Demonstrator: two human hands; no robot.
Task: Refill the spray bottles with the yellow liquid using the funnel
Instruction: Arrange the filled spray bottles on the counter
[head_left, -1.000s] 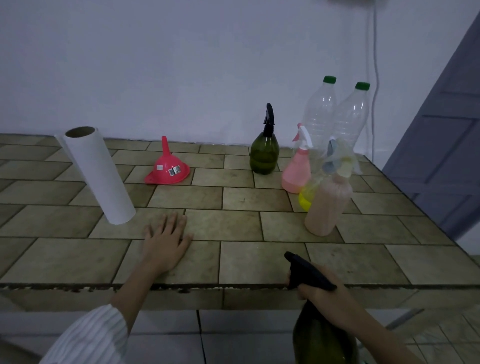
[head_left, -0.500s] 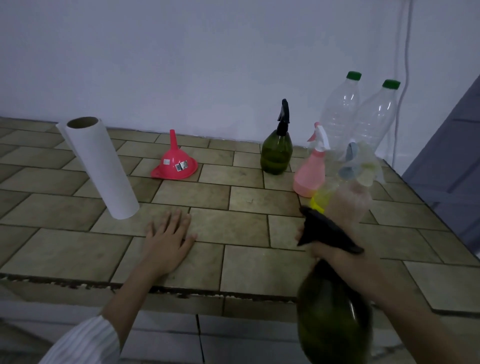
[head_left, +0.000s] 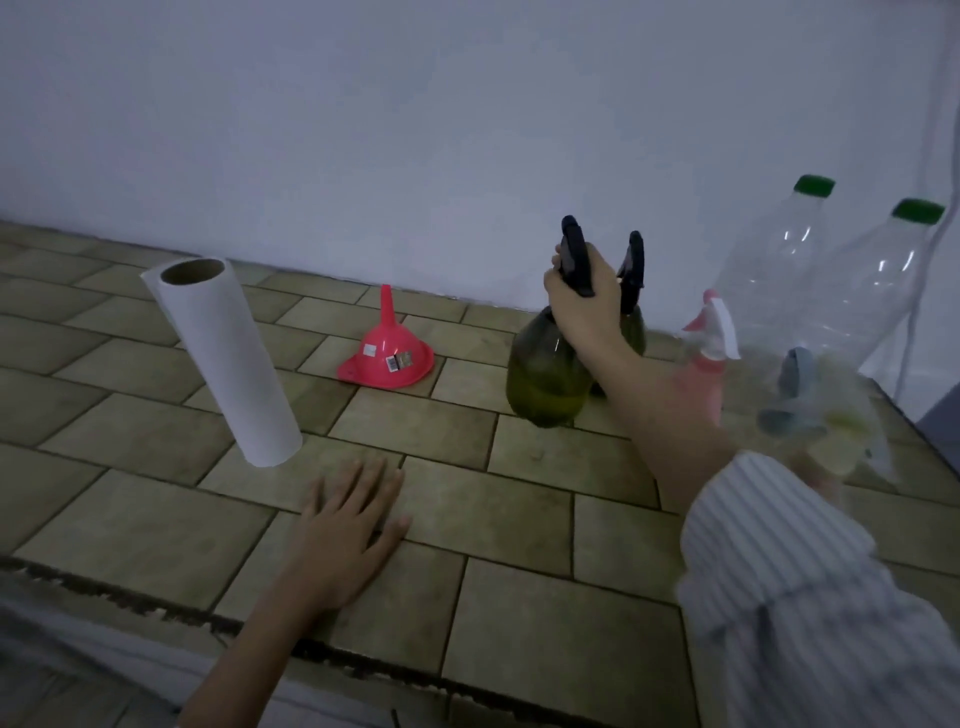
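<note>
Green spray bottle held at the tiled table, funnel waiting.
The tiled table (head_left: 545, 613) carries two clear bottles (head_left: 810, 291) at the far right and a paper roll (head_left: 223, 364) at the left. The right hand (head_left: 584, 301) grips the neck of a green spray bottle (head_left: 545, 379), just in front of a second green spray bottle (head_left: 631, 312). The left hand (head_left: 348, 535) lies flat, fingers spread. The pink funnel (head_left: 387, 358) sits upside down between roll and bottles.

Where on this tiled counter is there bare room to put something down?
Bare tiles lie between the white paper roll, the pink plastic funnel and the flat left hand, and along the front edge right of that hand. The right corner is crowded with spray bottles and two clear green-capped bottles.
</note>
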